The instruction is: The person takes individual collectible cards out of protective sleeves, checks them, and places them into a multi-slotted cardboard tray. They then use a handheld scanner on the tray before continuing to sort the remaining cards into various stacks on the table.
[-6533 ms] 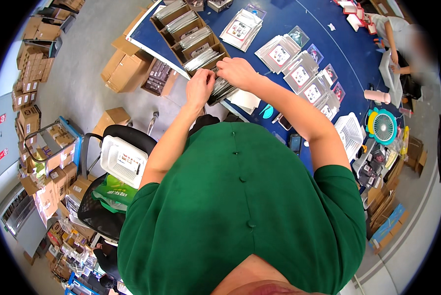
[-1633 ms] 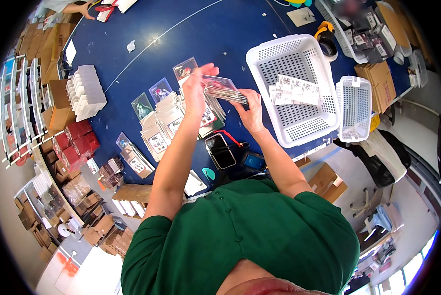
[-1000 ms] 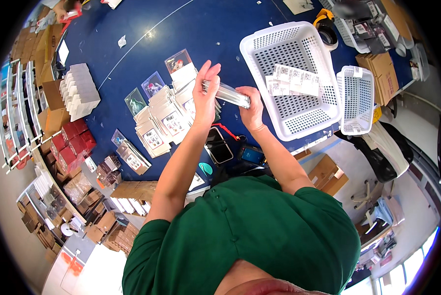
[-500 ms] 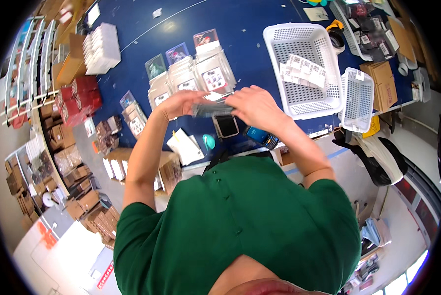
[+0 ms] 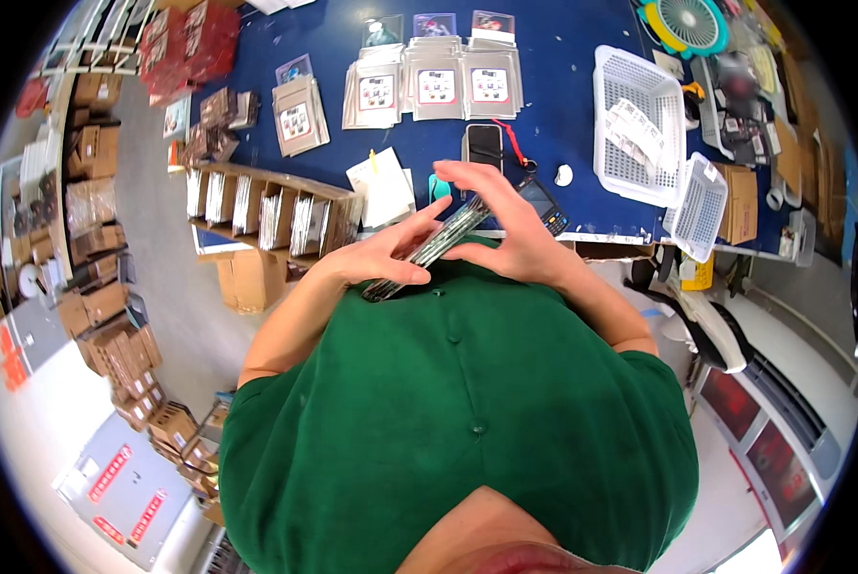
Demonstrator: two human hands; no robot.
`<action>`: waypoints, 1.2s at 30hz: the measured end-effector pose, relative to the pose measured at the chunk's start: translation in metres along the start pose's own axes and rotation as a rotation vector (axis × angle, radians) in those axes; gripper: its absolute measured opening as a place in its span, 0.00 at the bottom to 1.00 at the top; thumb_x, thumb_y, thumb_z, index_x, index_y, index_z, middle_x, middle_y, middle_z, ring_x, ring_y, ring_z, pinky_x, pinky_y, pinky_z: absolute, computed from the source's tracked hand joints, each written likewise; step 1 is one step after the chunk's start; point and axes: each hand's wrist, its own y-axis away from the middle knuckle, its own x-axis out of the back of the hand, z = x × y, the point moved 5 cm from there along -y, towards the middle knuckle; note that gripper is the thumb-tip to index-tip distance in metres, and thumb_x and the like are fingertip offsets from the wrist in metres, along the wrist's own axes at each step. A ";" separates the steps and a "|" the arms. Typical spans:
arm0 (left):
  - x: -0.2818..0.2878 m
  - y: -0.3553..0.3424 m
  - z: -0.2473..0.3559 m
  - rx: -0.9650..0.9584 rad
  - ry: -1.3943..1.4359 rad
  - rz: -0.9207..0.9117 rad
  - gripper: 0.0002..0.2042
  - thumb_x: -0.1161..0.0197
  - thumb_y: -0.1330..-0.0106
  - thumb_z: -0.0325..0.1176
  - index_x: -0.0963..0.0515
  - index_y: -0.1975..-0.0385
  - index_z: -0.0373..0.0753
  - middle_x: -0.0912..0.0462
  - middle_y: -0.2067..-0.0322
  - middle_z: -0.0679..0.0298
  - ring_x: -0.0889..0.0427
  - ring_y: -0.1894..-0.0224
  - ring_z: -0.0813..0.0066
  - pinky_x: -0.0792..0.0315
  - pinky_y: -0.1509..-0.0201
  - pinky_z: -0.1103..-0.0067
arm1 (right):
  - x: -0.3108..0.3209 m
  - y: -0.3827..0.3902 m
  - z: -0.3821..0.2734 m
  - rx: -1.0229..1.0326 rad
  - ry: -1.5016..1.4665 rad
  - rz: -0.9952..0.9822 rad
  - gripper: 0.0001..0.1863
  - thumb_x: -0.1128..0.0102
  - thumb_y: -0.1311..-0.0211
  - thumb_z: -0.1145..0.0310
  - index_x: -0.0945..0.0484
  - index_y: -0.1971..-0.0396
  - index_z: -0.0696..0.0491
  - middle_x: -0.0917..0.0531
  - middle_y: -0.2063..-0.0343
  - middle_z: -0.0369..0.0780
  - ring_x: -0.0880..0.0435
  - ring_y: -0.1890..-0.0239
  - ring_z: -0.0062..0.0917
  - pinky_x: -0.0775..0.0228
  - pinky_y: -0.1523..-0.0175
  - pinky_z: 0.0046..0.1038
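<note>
Both my hands hold a thick stack of clear-sleeved cards close to my chest, above the front edge of the blue table. My left hand supports the stack from below and at its lower end. My right hand grips its upper end, fingers spread over the top. The stack is tilted, seen nearly edge-on. Below it is my green shirt.
Piles of sleeved cards lie at the table's far side. A phone, a handheld scanner and a white notepad lie near the edge. White baskets stand right. Cardboard trays of cards sit left.
I have turned left and drawn the stack back from over the table to my chest; both hands keep hold of it. The view has swung, so the table now lies farther away.
</note>
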 end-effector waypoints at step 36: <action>-0.038 0.098 -0.017 -0.271 0.061 0.629 0.57 0.33 0.45 0.61 0.59 0.25 0.33 0.59 0.24 0.53 0.62 0.22 0.65 0.68 0.22 0.70 | -0.049 -0.016 -0.008 0.207 -0.045 -0.005 0.20 0.33 0.39 0.69 0.19 0.47 0.56 0.21 0.62 0.40 0.23 0.60 0.29 0.30 0.56 0.28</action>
